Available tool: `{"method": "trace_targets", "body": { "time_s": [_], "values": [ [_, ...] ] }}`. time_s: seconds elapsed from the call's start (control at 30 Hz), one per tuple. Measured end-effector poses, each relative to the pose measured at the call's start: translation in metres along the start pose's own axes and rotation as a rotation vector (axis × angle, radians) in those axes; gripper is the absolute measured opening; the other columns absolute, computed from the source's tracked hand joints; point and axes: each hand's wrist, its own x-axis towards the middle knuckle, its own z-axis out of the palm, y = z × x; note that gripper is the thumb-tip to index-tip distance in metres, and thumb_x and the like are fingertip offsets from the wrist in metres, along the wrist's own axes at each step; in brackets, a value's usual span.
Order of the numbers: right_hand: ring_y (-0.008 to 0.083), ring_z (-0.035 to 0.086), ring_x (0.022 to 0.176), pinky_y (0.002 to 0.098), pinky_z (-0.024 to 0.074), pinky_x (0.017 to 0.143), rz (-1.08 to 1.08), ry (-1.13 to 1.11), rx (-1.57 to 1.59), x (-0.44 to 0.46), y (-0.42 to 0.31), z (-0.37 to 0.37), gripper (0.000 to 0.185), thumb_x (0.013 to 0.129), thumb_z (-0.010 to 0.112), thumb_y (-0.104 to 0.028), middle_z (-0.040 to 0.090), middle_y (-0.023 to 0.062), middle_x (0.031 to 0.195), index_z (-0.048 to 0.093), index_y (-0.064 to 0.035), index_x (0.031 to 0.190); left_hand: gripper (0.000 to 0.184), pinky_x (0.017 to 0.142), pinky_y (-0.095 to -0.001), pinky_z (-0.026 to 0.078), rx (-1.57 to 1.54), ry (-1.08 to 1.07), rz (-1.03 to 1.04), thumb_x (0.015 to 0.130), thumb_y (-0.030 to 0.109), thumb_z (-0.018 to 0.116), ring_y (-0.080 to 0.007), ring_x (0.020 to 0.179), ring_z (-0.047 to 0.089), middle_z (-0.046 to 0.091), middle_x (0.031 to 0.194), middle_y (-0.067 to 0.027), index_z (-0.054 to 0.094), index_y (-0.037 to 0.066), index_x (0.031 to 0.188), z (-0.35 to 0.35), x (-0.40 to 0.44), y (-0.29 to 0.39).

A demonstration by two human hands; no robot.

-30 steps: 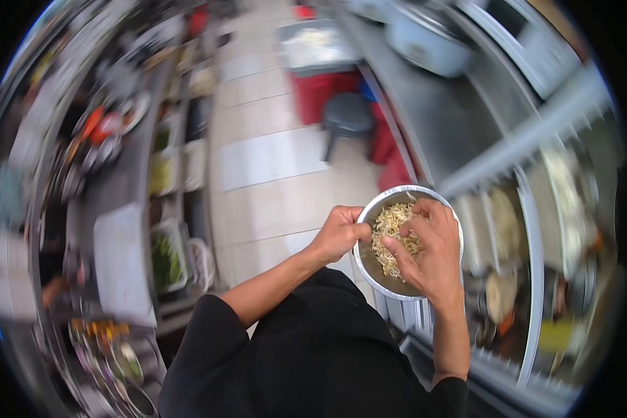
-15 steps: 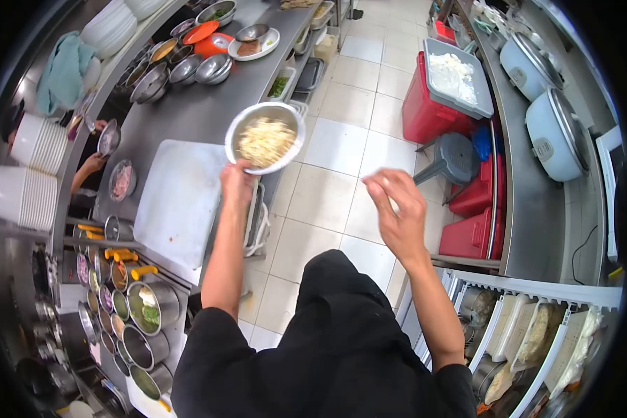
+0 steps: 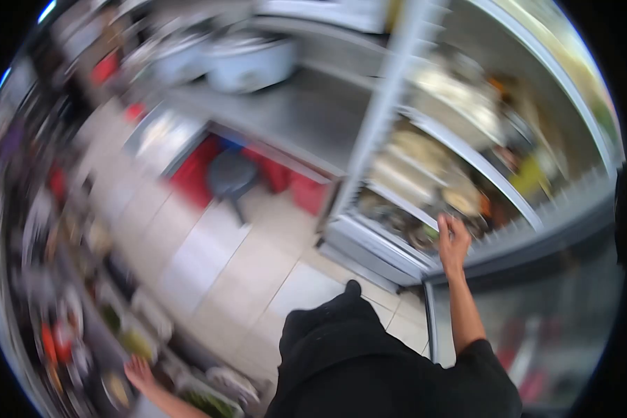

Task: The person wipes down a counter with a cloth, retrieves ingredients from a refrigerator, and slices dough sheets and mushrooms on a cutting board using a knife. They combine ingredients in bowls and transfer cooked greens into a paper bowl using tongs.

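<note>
My left hand [image 3: 141, 374] is low at the left, over the edge of the steel counter. Its blurred fingers look stretched out, with nothing visible in them. Just beside it on the counter is a bowl [image 3: 117, 390] of pale food, smeared by motion. My right hand [image 3: 455, 244] is raised in front of the open refrigerator [image 3: 376, 240], near its lower shelf. The fingers are loosely bent and partly apart, and I see nothing held. Behind that hand, containers of food [image 3: 462, 202] stand on the shelf.
The glass refrigerator door [image 3: 550, 327] stands open at the right. A grey stool [image 3: 231, 174] and red bins [image 3: 194, 174] are under the steel worktop [image 3: 320, 115]. Large rice cookers [image 3: 251, 63] sit on top. Tiled floor [image 3: 258, 279] runs between the counters.
My view has swung right toward the refrigerator. My left hand has let go of the bowl, which is now on the counter. My right hand has moved up to the refrigerator shelves.
</note>
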Motion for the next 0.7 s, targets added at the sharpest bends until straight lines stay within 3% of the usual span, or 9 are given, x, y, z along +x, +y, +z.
{"method": "trace_targets", "body": {
  "time_s": [0.07,0.17,0.23,0.27,0.3,0.37,0.43,0.53,0.7],
  "values": [
    [0.0174,0.059,0.066,0.0297,0.0466,0.062,-0.007,0.286,-0.052,0.045,0.008,-0.052,0.016,0.089,0.068,-0.016,0.063,0.0098,0.074,0.07,-0.0001,0.092,0.047,0.093,-0.041,0.039,0.409,-0.227,0.012,0.091,0.048,0.057,-0.0254,0.113,0.051,0.057,0.118,-0.0085,0.053,0.009,0.118,0.058,-0.031,-0.051],
    [0.017,0.061,0.069,0.0294,0.0486,0.064,-0.02,0.604,-0.12,0.128,0.045,-0.113,0.013,0.088,0.067,-0.013,0.063,0.0097,0.078,0.069,-0.0014,0.096,0.017,0.076,-0.0309,0.045,0.615,-0.897,0.26,0.094,0.02,0.054,-0.0185,0.089,0.059,0.061,0.096,-0.0057,0.06,0.005,0.101,0.243,-0.262,-0.137],
    [0.0184,0.062,0.073,0.0303,0.0499,0.067,-0.071,0.665,-0.145,0.184,0.071,-0.147,0.014,0.086,0.066,-0.008,0.063,0.0101,0.083,0.069,-0.0039,0.099,0.009,0.081,-0.0285,0.046,0.801,-1.357,0.646,0.09,0.004,0.056,-0.0165,0.089,0.059,0.063,0.094,-0.0076,0.063,-0.002,0.093,0.335,-0.398,-0.174],
    [0.0199,0.062,0.075,0.0312,0.0504,0.068,-0.119,0.68,-0.14,0.203,0.089,-0.165,0.017,0.084,0.066,-0.005,0.064,0.0104,0.085,0.07,-0.0056,0.101,0.011,0.085,-0.0302,0.047,0.646,-1.654,0.603,0.087,0.002,0.062,-0.0184,0.092,0.06,0.065,0.097,-0.0096,0.063,-0.003,0.096,0.363,-0.456,-0.19],
    [0.0233,0.064,0.08,0.0332,0.0512,0.072,-0.129,0.623,-0.213,0.224,0.108,-0.187,0.023,0.081,0.067,-0.004,0.065,0.0113,0.089,0.07,-0.0072,0.103,0.016,0.085,-0.0323,0.048,0.548,-1.902,0.82,0.08,0.001,0.069,-0.0219,0.092,0.062,0.066,0.097,-0.0115,0.064,-0.003,0.095,0.398,-0.511,-0.203],
    [0.0285,0.065,0.087,0.0366,0.0519,0.078,-0.137,0.464,-0.394,0.265,0.155,-0.221,0.03,0.076,0.069,-0.003,0.067,0.0127,0.095,0.07,-0.0097,0.105,0.019,0.08,-0.0352,0.049,0.297,-2.052,1.302,0.076,0.004,0.074,-0.0271,0.084,0.065,0.067,0.089,-0.0136,0.063,-0.003,0.09,0.448,-0.643,-0.224],
    [0.0321,0.064,0.092,0.0395,0.0518,0.082,-0.129,0.258,-0.612,0.287,0.196,-0.235,0.032,0.074,0.07,-0.004,0.067,0.0138,0.098,0.072,-0.0113,0.104,0.021,0.076,-0.0351,0.049,0.154,-2.184,1.461,0.077,0.011,0.075,-0.0308,0.081,0.063,0.065,0.088,-0.0152,0.063,-0.001,0.089,0.491,-0.74,-0.256],
    [0.0345,0.064,0.095,0.0399,0.0507,0.085,0.222,-0.003,-0.501,0.303,0.196,-0.24,0.026,0.074,0.071,-0.008,0.067,0.0163,0.102,0.073,-0.0083,0.099,0.026,0.081,-0.0372,0.05,0.142,-2.327,1.684,0.083,0.021,0.07,-0.0304,0.093,0.065,0.067,0.098,-0.0146,0.066,0.0,0.098,0.538,-0.859,-0.323],
    [0.0341,0.065,0.092,0.0399,0.0517,0.081,-0.041,0.325,-0.51,0.325,0.204,-0.246,0.026,0.071,0.076,-0.011,0.069,0.0153,0.098,0.074,-0.0073,0.096,0.04,0.099,-0.0516,0.039,0.403,-2.309,1.93,0.08,0.028,0.07,-0.0344,0.114,0.056,0.065,0.114,-0.0148,0.064,0.003,0.11,0.559,-0.959,-0.428]
  ]
}}
